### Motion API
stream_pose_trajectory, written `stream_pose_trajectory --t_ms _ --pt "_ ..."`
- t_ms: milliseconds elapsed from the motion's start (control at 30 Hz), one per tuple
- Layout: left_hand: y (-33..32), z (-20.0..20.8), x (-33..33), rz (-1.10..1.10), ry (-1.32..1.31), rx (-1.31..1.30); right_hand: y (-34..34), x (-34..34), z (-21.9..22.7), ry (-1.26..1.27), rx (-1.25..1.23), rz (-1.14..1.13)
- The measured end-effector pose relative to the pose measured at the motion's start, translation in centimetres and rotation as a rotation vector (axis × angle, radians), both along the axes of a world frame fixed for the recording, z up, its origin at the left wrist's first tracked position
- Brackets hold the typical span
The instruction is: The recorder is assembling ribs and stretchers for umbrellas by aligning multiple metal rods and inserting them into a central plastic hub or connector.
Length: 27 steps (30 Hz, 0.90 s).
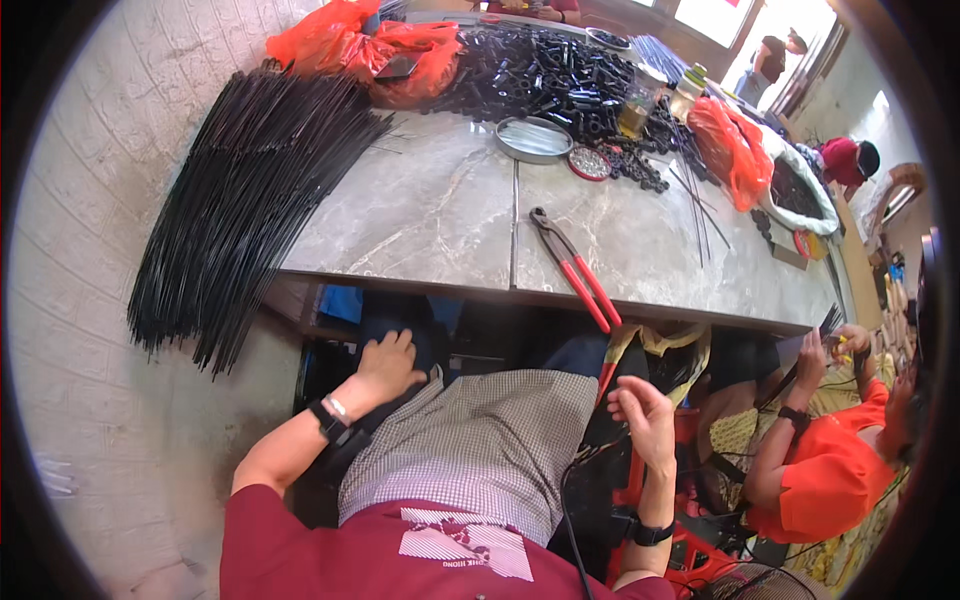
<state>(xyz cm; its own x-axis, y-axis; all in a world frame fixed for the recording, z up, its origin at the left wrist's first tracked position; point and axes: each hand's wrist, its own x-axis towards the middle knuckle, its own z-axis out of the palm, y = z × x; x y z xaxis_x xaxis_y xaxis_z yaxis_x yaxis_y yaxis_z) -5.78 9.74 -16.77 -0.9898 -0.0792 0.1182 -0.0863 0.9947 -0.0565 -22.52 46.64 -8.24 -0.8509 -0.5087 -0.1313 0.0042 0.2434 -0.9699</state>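
Observation:
My left hand [390, 370] rests on my dark-trousered thigh, just below the table's front edge, fingers spread and holding nothing I can see. My right hand [645, 415] is raised beside my lap with its fingers curled in; whether anything is between them I cannot make out. Closest to it on the tabletop lie end-cutting pincers [575, 268] with red handles, the handle ends reaching past the front edge. A checked cloth [470, 430] covers my lap. A large bundle of thin black rods [250, 190] hangs over the table's left end.
Small black parts [540, 80] are heaped at the back, with a round tin of pale sticks [533, 140], a red-rimmed dish [588, 163] and a jar [637, 112] in front. Red bags [735, 150] and a white sack [800, 195] stand right. A co-worker in orange [825, 470] sits close by.

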Motion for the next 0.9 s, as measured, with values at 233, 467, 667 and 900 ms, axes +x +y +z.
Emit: stream_pose_trajectory --t_ms 233,467,667,900 --pt "3.8 2.7 0.4 -0.143 -0.621 0.089 -3.7 -3.5 2.4 0.567 0.033 -0.027" --pt "6.8 13.3 -6.5 -0.424 -0.002 0.525 -11.4 -7.5 2.8 1.029 0.242 -0.009" --pt "2.7 16.9 -15.5 -0.256 0.472 0.958 -13.7 -8.7 2.0 0.948 0.358 0.213" --pt "1.3 11.1 -29.0 0.033 0.368 0.721 -7.0 -11.3 5.5 0.727 0.268 0.004"
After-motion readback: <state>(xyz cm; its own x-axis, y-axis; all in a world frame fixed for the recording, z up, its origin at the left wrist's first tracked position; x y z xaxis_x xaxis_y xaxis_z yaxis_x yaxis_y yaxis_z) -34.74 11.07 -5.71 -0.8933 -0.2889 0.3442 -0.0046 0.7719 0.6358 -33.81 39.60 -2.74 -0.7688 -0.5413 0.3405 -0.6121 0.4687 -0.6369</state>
